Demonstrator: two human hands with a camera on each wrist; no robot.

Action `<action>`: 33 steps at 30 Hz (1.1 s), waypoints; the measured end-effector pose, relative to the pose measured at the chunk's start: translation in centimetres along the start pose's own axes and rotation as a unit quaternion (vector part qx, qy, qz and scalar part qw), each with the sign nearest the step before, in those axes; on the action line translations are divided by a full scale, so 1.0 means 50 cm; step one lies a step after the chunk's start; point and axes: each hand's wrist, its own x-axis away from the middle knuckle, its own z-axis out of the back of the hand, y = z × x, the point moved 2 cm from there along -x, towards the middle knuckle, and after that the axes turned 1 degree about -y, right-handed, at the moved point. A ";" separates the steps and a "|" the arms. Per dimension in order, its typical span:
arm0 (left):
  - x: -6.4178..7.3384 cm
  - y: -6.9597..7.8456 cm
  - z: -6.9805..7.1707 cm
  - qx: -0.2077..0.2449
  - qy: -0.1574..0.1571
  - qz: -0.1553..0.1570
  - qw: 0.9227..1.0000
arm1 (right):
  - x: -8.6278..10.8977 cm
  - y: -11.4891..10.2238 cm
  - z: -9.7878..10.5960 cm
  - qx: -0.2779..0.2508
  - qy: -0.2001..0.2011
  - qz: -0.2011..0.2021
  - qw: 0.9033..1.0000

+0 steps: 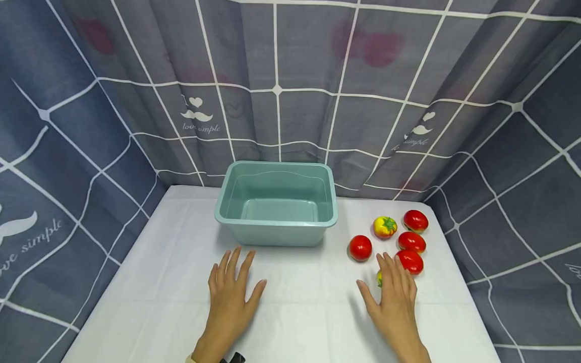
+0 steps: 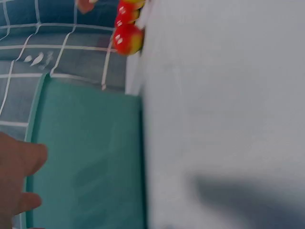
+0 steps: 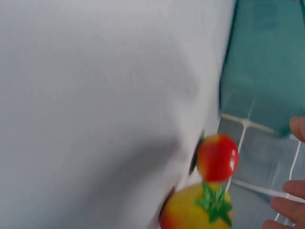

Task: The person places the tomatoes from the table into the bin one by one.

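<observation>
My left hand (image 1: pixel 231 297) hovers over the white table in front of the teal bin (image 1: pixel 275 234), fingers spread and holding nothing. On the right, my right hand (image 1: pixel 394 302) is also spread, above the near end of a group of tomatoes. It partly covers a yellow-green one (image 1: pixel 379 278) and overlaps a red tomato (image 1: pixel 410 262). A single red tomato (image 1: pixel 360 248) sits left of its fingertips. In the right wrist view, a yellow tomato (image 3: pixel 186 210) with a green star-shaped top lies near a red one (image 3: pixel 218 157), apart from the fingers (image 3: pixel 290 210).
Farther back are a yellow-red tomato (image 1: pixel 385 227) and red tomatoes (image 1: pixel 415 221) by the table's right edge. The bin stands at the back edge, its inside bare. Grey-blue checked curtains (image 1: pixel 308 121) enclose the back and both sides of the white tabletop (image 1: pixel 308 327).
</observation>
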 end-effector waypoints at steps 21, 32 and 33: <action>-0.158 -0.091 0.043 0.318 0.150 0.097 0.931 | 0.007 0.090 -0.004 -0.116 0.082 -0.107 0.984; -0.197 -0.123 0.021 0.413 0.135 0.129 0.892 | 0.019 0.102 -0.013 -0.110 0.004 -0.156 0.982; -0.197 -0.123 0.018 0.414 0.135 0.131 0.891 | 0.019 0.103 -0.013 -0.108 -0.003 -0.157 0.982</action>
